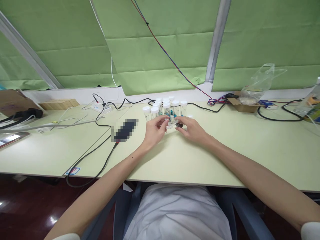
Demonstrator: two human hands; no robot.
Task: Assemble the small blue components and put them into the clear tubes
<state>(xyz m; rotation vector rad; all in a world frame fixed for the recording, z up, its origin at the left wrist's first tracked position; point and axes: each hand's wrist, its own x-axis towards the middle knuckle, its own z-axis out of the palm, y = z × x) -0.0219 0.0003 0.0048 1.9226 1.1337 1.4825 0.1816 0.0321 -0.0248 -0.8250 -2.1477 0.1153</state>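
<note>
Several small clear vials with white caps (pixel 165 106) stand in a cluster on the pale green table (pixel 225 150), some with blue bits inside. My left hand (pixel 155 130) reaches to the front of the cluster, its fingers curled around a clear vial (pixel 168 122). Just to the right, my right hand (pixel 191 130) has its fingertips pinched on a small dark piece (pixel 179 125) next to that vial. The two hands almost touch in front of the cluster.
A blurred dark device (pixel 125 130) with a black cable lies left of my hands. Behind are a white power strip (pixel 98 106), black cables, a cardboard box with a plastic bag (pixel 252 91), wooden blocks (pixel 58 104) and a green blind.
</note>
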